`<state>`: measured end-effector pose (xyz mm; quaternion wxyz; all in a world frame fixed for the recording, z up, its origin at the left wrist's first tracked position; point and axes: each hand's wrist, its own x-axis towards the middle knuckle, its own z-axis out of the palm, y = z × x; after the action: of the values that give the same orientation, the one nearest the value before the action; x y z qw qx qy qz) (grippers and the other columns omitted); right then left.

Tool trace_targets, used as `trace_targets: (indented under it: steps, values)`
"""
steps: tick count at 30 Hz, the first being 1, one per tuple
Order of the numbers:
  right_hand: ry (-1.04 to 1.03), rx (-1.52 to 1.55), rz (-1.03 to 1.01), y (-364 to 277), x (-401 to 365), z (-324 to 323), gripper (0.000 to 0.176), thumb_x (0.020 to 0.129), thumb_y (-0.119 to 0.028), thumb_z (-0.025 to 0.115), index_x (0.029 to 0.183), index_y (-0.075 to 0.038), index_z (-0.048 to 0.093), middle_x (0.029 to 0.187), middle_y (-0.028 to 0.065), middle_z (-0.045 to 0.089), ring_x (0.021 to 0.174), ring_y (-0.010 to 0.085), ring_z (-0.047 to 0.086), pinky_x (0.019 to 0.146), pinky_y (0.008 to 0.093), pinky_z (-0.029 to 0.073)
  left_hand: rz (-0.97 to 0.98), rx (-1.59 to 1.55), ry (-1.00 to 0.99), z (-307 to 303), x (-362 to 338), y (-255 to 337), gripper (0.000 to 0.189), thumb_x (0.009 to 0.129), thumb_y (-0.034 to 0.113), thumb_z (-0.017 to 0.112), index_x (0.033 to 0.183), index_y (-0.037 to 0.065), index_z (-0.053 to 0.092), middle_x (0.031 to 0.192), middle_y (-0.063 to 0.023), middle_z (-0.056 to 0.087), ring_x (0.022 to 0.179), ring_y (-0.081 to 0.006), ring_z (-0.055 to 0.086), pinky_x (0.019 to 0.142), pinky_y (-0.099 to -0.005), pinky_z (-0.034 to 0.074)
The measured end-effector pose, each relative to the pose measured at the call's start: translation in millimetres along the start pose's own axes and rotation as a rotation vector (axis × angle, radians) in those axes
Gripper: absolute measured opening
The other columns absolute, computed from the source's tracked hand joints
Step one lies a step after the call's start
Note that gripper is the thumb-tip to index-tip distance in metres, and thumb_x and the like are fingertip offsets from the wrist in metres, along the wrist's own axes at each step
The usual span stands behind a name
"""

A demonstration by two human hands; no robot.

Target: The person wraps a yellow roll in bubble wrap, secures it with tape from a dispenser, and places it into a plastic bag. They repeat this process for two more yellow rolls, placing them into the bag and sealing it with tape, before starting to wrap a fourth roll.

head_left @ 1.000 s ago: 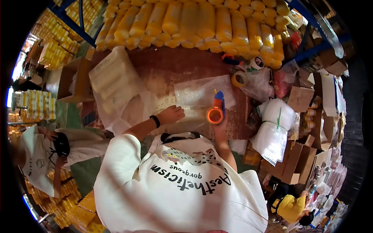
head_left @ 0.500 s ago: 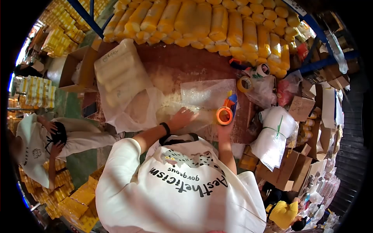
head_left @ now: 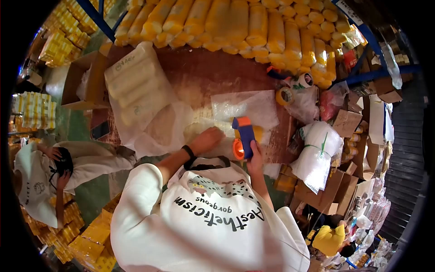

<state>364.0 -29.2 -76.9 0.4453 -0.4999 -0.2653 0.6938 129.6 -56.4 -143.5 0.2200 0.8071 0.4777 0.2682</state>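
Observation:
In my right hand (head_left: 255, 156) is a blue and orange tape dispenser (head_left: 245, 140), gripped with the fingers round its side. An orange roll shows at the dispenser's near end. My left hand (head_left: 209, 139), with a black band at the wrist, rests on clear wrapping (head_left: 195, 131) on the table; its fingers are curled in, and what they hold, if anything, is hidden. Just beyond the hands lies a sheet of bubble wrap (head_left: 244, 106). To the left, a plastic bag (head_left: 142, 86) with several pale rolls inside lies on the reddish table (head_left: 195, 68).
Yellow wrapped rolls (head_left: 226, 22) are stacked along the back. At right are tape rolls (head_left: 284, 96), a tied bundle of bubble wrap (head_left: 317, 152) and cardboard boxes (head_left: 328, 190). An open carton (head_left: 86, 81) and a person (head_left: 41, 177) are at left; another person (head_left: 328, 240) is lower right.
My right hand has brought the tape dispenser left, toward my left hand, and turned it. My left hand's fingers went from spread to curled, with the hand slightly left of before.

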Motion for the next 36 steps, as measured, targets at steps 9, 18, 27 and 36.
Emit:
trace_targets:
  steps: [9,18,27,36]
  values:
    - [-0.159,-0.816,-0.260,-8.1,-40.1,0.7,0.022,0.080,-0.020,0.072,0.088,-0.001,0.062,0.075,0.0022,0.059,0.066,0.0095,0.051,0.059,0.0243,0.042,-0.692,-1.629,-0.047,-63.4,48.2,-11.1,0.058,0.096,0.052,0.038,0.124,0.003,0.053,0.118,-0.0098,0.058,0.100,-0.0190,0.059,0.088,-0.0345,0.047]
    - [-0.122,-0.949,-0.395,9.3,-82.3,14.3,0.027,0.078,-0.022,0.074,0.084,0.001,0.060,0.065,0.0091,0.057,0.057,0.0129,0.050,0.053,0.0276,0.041,-0.640,-1.326,-0.304,-79.0,33.5,-5.7,0.014,0.083,0.010,0.062,0.092,0.000,0.065,0.086,-0.0039,0.065,0.081,-0.0106,0.061,0.075,-0.0243,0.049]
    - [0.034,-0.888,-0.112,6.8,-121.5,57.1,0.031,0.089,-0.028,0.063,0.089,0.003,0.062,0.063,0.0027,0.055,0.058,0.0063,0.044,0.050,0.0242,0.035,-0.649,-1.229,0.070,-72.0,68.9,-38.1,0.010,0.082,0.010,0.062,0.086,0.001,0.064,0.080,-0.0030,0.062,0.073,-0.0108,0.058,0.068,-0.0237,0.048]
    - [0.227,-0.508,0.052,47.4,-89.3,46.3,0.032,0.088,-0.029,0.065,0.090,0.003,0.063,0.064,0.0005,0.058,0.058,0.0044,0.046,0.051,0.0220,0.038,-0.662,-0.930,-0.312,-4.8,107.9,-113.0,0.020,0.075,0.021,0.071,0.079,0.002,0.065,0.067,-0.0025,0.062,0.060,-0.0096,0.057,0.056,-0.0237,0.044]
